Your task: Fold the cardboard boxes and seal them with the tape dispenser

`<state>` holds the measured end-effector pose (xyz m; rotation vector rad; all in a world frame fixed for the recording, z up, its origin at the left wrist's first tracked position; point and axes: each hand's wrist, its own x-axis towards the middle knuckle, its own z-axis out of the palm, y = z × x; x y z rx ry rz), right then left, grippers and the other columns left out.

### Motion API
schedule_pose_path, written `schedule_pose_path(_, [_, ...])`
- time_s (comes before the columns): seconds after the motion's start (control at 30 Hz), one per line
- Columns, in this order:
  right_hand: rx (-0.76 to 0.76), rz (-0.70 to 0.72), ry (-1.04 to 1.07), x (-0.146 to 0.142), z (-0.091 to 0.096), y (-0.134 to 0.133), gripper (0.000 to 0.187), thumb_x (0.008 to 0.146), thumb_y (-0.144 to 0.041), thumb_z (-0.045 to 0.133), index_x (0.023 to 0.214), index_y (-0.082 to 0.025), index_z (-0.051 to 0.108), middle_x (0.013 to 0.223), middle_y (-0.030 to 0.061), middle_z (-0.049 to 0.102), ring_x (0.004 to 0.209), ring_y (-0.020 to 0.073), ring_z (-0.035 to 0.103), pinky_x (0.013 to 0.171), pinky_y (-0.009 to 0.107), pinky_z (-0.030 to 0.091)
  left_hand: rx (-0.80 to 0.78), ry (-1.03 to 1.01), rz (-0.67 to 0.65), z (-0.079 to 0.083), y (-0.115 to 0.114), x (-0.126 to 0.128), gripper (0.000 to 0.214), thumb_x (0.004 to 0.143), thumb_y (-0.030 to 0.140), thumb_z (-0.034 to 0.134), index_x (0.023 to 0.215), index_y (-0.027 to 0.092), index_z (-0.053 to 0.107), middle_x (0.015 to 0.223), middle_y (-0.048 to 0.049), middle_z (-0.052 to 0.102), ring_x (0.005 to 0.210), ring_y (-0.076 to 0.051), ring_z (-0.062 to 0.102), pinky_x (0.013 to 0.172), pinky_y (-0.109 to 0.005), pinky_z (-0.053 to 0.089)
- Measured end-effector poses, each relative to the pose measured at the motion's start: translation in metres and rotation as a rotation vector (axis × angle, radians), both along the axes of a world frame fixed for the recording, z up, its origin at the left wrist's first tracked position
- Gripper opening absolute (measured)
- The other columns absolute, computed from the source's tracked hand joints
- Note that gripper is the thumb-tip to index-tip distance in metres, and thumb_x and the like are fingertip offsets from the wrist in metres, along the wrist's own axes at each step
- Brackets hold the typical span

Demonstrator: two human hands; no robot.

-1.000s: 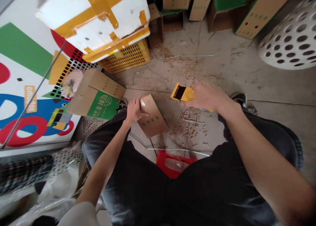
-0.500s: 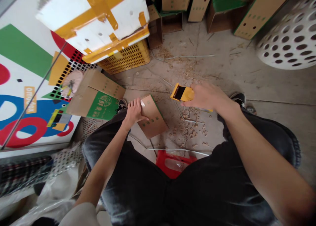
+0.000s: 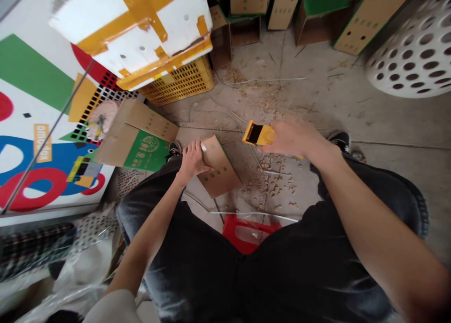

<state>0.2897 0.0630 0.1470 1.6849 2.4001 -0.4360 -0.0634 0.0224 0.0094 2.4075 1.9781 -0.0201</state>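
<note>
Between my feet, a small brown cardboard box (image 3: 221,170) with green print and a green edge stands tilted in view. My left hand (image 3: 193,162) holds its left upper side, the fingers over the edge and the thumb spread along a face. A shiny whitish patch, perhaps tape, shows by the fingertips. To the right, my right hand (image 3: 291,136) is closed round a yellow tape dispenser (image 3: 259,133) with a black part at its front. The dispenser is held above the floor, apart from the box; my hand hides its rear.
A larger green-and-brown carton (image 3: 144,144) stands left. Behind it, a taped white foam box (image 3: 169,27) rests on a yellow crate (image 3: 183,81). More cartons (image 3: 250,1) line the back; a perforated white basket (image 3: 412,55) stands right. Shavings and strips litter the floor; a red plastic object (image 3: 234,231) lies below.
</note>
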Motion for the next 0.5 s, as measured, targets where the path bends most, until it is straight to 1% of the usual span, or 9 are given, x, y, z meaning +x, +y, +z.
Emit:
schedule_pose_path(0.1, [-0.009, 0.017, 0.004, 0.000, -0.002, 0.000, 0.068, 0.077, -0.073, 0.063, 0.111, -0.014, 0.068, 0.104, 0.0222, 0.073, 0.089, 0.0373, 0.069, 0.064, 0.038, 0.046, 0.005, -0.012, 0.022, 0.000, -0.003, 0.005, 0.120, 0.058, 0.068, 0.086, 0.147, 0.011, 0.030, 0.140, -0.0279, 0.049, 0.131, -0.046, 0.046, 0.112, -0.055, 0.032])
schedule_pose_path(0.27, [-0.005, 0.046, -0.006, 0.001, -0.004, 0.001, 0.069, 0.077, -0.073, 0.063, 0.111, -0.013, 0.068, 0.105, 0.0229, 0.072, 0.092, 0.0380, 0.069, 0.067, 0.039, 0.047, 0.037, -0.061, 0.071, -0.001, -0.007, 0.013, 0.126, 0.057, 0.072, 0.084, 0.149, 0.008, 0.029, 0.139, -0.0299, 0.049, 0.132, -0.048, 0.044, 0.114, -0.058, 0.028])
schedule_pose_path(0.5, [-0.017, 0.052, -0.006, 0.001, -0.004, 0.001, 0.070, 0.077, -0.074, 0.061, 0.112, -0.013, 0.068, 0.107, 0.0230, 0.071, 0.090, 0.0362, 0.069, 0.066, 0.038, 0.047, -0.009, 0.000, 0.023, -0.002, -0.002, 0.001, 0.129, 0.055, 0.069, 0.086, 0.151, 0.008, 0.025, 0.144, -0.0311, 0.045, 0.133, -0.048, 0.044, 0.113, -0.057, 0.031])
